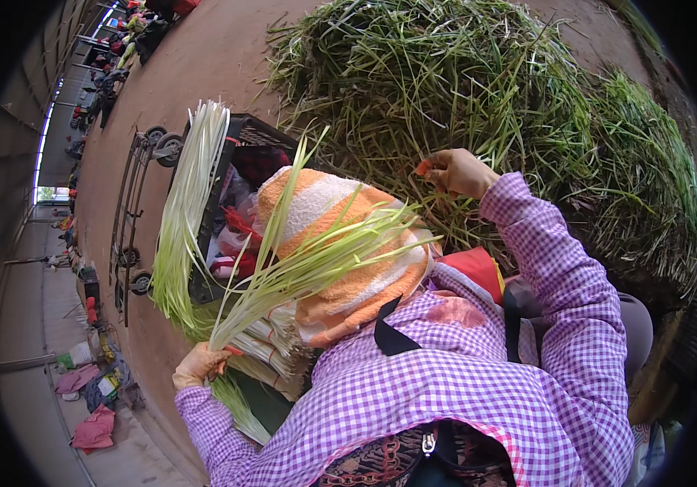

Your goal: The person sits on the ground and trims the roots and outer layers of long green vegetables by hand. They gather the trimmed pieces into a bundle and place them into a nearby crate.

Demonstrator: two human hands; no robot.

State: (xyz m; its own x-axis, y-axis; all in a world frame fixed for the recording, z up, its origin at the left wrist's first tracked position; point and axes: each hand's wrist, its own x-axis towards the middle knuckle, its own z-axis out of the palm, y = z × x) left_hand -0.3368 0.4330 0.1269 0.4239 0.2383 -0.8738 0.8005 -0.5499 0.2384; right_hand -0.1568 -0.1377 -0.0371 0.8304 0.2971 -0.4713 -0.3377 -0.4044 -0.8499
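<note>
My left hand (202, 364) grips a fan of pale yellow-green blanched chives (318, 255) near its white ends. The leaf tips spread across an orange-and-white striped towel (336, 219) over my lap. Below that hand lie bundles of chives (266, 350) tied with red bands. Another long bunch of chives (193, 213) drapes over the edge of a black plastic crate (205, 274). On the right, my right hand (461, 173) hovers at a heap of green leaves (446, 91), fingers loosely curled and apart. Orange covers show on its fingertips; I see nothing held.
Plastic bags (233, 240) and dark red cloth (260, 163) fill the crate. A wheeled metal cart (132, 213) stands to its left on the brown floor (202, 55). Clothes (93, 426) lie along the left wall. A red-and-yellow cloth (476, 271) is beside my lap.
</note>
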